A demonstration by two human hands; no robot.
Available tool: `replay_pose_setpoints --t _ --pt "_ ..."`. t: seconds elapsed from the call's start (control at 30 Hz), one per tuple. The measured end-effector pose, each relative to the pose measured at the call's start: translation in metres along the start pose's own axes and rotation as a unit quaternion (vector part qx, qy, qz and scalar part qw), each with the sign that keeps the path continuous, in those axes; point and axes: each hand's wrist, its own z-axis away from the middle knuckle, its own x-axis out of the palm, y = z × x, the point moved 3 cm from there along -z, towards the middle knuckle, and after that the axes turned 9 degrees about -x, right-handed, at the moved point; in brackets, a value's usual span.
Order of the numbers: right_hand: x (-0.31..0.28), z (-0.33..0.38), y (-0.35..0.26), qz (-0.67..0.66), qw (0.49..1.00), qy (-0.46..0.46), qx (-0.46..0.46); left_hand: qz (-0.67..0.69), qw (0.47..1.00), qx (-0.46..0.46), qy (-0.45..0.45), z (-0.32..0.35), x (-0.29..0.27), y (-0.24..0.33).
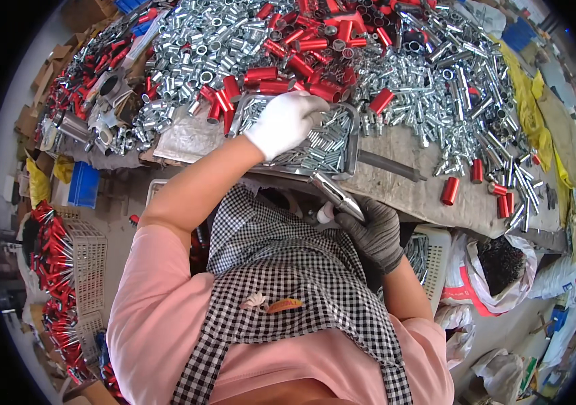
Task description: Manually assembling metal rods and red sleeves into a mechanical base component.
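Metal scoop (342, 145) — left hand (286, 121) inside.

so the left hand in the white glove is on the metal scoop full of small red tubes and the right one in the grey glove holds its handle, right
Not quite. In the head view the metal scoop is full of small silver tubes, not red ones; the red tubes lie on the bench beyond it. The rest holds: the left hand in the white glove rests on the scoop, and the right hand in the grey glove holds its handle.
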Motion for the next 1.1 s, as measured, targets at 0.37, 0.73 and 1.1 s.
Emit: replay_pose_setpoints --t 0.37,0.73,1.1 --pt "0.019 -0.017 -0.025 0.171 0.98 -0.018 -0.097 0.194 0.975 0.098 -0.043 0.088 -0.029 0.047" --pt "0.026 -0.011 -0.02 0.341 0.935 -0.039 -0.089 -0.085 0.992 0.096 0.004 0.11 -0.021 0.076" --pt "0.03 0.0 -0.029 0.289 0.917 0.017 -0.275 0.119 0.895 -0.123 -0.412 0.082 -0.029 0.059"
